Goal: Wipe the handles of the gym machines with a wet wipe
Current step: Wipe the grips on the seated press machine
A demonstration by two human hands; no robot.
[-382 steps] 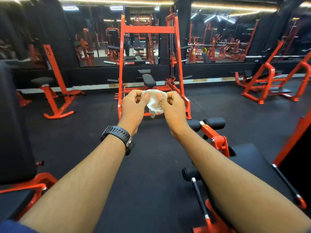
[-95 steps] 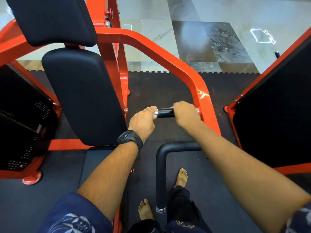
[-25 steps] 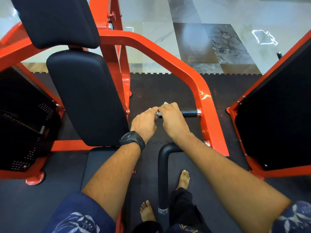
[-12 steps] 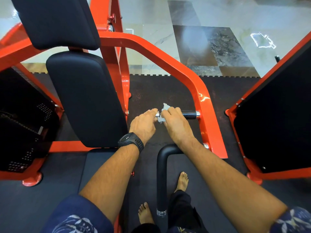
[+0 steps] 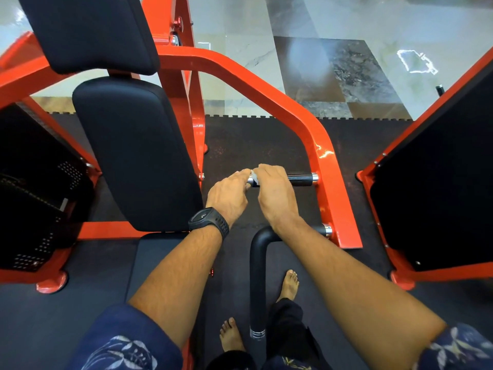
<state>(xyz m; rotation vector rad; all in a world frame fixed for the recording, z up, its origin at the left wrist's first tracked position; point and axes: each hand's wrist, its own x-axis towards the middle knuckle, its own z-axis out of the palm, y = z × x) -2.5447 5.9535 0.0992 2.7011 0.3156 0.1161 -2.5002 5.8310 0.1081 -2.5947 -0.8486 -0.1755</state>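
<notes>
Left hand [image 5: 229, 193] is closed on the handle [image 5: 298, 179] end; the wet wipe [image 5: 255, 177] is clamped round it by the right hand [image 5: 272, 193]. Bare grip is seen rightward.

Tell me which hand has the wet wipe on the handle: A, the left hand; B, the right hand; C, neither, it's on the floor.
B: the wet wipe pokes out from under the right hand, whose fingers curl over the handle.
</notes>
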